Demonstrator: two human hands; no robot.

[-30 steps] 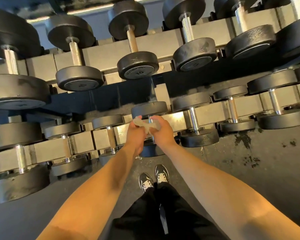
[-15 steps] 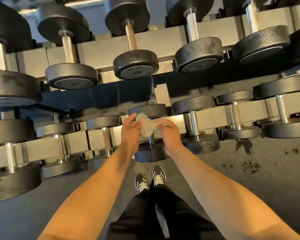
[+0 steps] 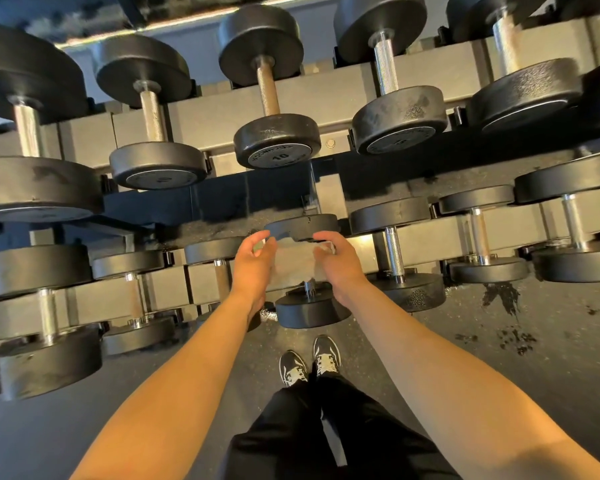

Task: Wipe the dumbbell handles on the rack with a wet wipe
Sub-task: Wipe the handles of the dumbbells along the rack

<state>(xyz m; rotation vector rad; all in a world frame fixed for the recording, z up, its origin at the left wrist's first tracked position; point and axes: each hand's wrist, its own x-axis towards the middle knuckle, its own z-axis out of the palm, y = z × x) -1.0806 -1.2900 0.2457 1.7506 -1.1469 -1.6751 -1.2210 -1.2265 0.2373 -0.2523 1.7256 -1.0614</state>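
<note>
A pale wet wipe [image 3: 293, 263] hangs stretched and blurred between my hands. My left hand [image 3: 253, 268] pinches its left edge and my right hand [image 3: 342, 268] pinches its right edge. Right behind the wipe sits a small black dumbbell [image 3: 312, 311] on the lower tier of the grey rack [image 3: 94, 301]. The wipe hides most of its steel handle; only the bottom end shows above the near head. The wipe appears to be held just in front of the handle, and I cannot tell whether it touches.
Both tiers of the rack hold several black dumbbells with steel handles; one marked 10 [image 3: 278, 140] sits above my hands. Neighbouring dumbbells [image 3: 395, 258] stand close on each side. Below is dark speckled rubber floor [image 3: 499, 358] with my shoes [image 3: 309, 362].
My hands have moved apart, and the bunched wipe has been pulled open into a flat sheet between them in front of the small dumbbell's handle.
</note>
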